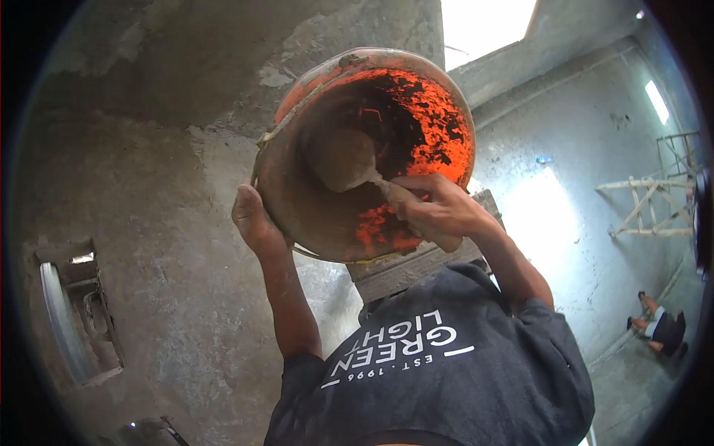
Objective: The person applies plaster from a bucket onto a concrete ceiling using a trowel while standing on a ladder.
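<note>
An orange bucket (446, 111), its inside coated with grey mortar, is tipped so that its mouth faces me. My left hand (256, 219) grips the bucket's rim at the lower left, thumb up and the other fingers hidden behind the wall. In my right hand (442, 208) is the handle of a trowel, closed in the fingers. The trowel's broad grey blade (346, 160) reaches into the bucket, over its mortar-smeared inner wall. Orange shows through in patches on the right and at the bottom.
Below the bucket is a wooden plank (394, 275). Rough plastered wall (171, 297) fills the left, with a rectangular opening (82, 312). At the right stand wooden trestles (647, 208), and another person (662, 327) is near the far wall. A bright opening (487, 26) is at the top.
</note>
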`<state>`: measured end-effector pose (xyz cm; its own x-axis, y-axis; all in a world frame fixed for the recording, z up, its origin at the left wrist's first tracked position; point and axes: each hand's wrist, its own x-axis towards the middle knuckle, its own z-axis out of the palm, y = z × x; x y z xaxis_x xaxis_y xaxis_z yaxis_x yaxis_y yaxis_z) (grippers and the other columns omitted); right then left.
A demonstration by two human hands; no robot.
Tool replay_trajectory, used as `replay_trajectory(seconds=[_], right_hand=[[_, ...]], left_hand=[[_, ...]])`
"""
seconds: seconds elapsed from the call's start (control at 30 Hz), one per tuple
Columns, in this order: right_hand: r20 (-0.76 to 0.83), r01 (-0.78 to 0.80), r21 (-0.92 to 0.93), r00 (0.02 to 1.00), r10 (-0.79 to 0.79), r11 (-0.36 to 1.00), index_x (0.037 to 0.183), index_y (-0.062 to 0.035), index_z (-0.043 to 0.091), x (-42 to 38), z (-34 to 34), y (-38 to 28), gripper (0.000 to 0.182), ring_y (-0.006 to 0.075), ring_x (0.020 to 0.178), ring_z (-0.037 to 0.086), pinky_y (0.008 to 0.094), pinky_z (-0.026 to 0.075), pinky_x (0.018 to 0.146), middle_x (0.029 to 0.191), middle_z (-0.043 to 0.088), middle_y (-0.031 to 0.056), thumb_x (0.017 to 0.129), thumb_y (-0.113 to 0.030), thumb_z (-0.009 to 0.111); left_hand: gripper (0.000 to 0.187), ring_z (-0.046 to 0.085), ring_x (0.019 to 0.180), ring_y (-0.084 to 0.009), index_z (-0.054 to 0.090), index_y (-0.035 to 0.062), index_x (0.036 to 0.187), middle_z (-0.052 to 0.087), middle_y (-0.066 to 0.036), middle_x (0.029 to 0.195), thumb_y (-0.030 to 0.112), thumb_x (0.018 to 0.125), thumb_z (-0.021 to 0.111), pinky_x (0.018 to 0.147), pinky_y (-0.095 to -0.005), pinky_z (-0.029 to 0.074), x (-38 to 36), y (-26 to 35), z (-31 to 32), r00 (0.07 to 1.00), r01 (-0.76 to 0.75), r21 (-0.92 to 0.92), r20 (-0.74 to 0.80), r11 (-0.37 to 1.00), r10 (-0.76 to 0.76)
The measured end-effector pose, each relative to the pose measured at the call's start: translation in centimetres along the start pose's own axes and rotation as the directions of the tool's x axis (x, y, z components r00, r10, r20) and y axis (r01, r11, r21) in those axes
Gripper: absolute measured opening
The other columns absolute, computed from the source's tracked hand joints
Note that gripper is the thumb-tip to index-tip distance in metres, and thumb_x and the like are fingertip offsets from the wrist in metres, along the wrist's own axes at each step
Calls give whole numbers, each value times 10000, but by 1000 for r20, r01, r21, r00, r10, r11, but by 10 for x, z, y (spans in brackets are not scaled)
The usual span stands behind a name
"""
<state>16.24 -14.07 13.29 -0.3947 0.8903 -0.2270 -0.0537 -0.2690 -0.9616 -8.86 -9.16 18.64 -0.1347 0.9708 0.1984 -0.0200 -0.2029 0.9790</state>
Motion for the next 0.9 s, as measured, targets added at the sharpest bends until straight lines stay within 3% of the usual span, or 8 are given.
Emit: replay_trajectory(seconds=[0.17, 0.23, 0.3, 0.43, 0.57, 0.63, 0.77, 0.9], right_hand=[[-41, 50, -112, 998, -55, 992, 1194, -18, 596, -18, -21, -13, 427, 109, 659, 589, 273, 500, 606, 757, 620, 47, 802, -186, 625], [-48, -57, -33, 997, 56, 998, 1191, -20, 607, -30, -31, -23, 457, 97, 649, 579, 260, 489, 600, 742, 619, 34, 760, -166, 651], [-40, -93, -93, 995, 90, 991, 1163, -5, 623, -33, -46, -18, 458, 86, 635, 569, 253, 474, 582, 723, 613, 21, 727, -144, 657], [-35, 4, 46, 999, -3, 999, 1012, 27, 630, -27, -55, -14, 330, 77, 603, 552, 247, 457, 540, 680, 580, 4, 741, -156, 676], [-29, 153, 99, 988, -151, 983, 1080, 19, 602, 9, -70, 2, 410, 86, 603, 557, 244, 470, 541, 762, 605, 24, 768, -237, 678], [-188, 172, 81, 970, -154, 982, 1121, 26, 588, 38, -69, -2, 444, 90, 605, 563, 248, 470, 536, 779, 611, 33, 783, -250, 669], [-364, 296, -135, 873, -325, 946, 1188, -6, 553, 127, -95, -3, 357, 89, 631, 579, 256, 486, 555, 813, 612, 57, 849, -106, 605], [-508, 350, -277, 737, -446, 895, 1204, -52, 515, 242, -124, -38, 389, 130, 683, 608, 280, 499, 592, 838, 617, 62, 838, -108, 633]], left_hand=[[479, 599, 875, -164, 592, -84, 1051, 633, -115, 976, 378, 974, 491, 801, -291, 487, 13, -12, 10, 993, -20, -94, -120, 995, 9], [460, 577, 878, -137, 606, -77, 1037, 631, -94, 969, 365, 976, 494, 797, -265, 464, 20, -20, 13, 984, 51, -73, -169, 996, -63], [456, 544, 859, -111, 622, -72, 1012, 622, -64, 929, 365, 976, 498, 776, -246, 441, 28, -30, 18, 973, 68, 17, -220, 998, -62], [491, 396, 608, -93, 566, -35, 686, 478, 5, 601, 376, 953, 540, 559, -307, 367, 35, -64, 24, 961, 51, 346, -274, 937, 49], [474, 430, 546, -130, 574, -37, 684, 502, -67, 559, 373, 921, 586, 523, -339, 371, 39, -119, 39, 936, 76, 394, -344, 916, 71], [465, 445, 527, -151, 580, -31, 684, 520, -96, 559, 374, 911, 599, 517, -351, 373, 42, -149, 45, 927, 51, 421, -358, 905, 115], [444, 505, 519, -230, 606, -30, 703, 549, -164, 571, 368, 901, 604, 535, -376, 403, 61, -195, 59, 917, 153, 472, -395, 868, 53], [463, 595, 573, -328, 600, -33, 689, 577, -203, 610, 381, 897, 599, 558, -425, 425, 77, -227, 76, 888, 203, 401, -460, 893, 5]])
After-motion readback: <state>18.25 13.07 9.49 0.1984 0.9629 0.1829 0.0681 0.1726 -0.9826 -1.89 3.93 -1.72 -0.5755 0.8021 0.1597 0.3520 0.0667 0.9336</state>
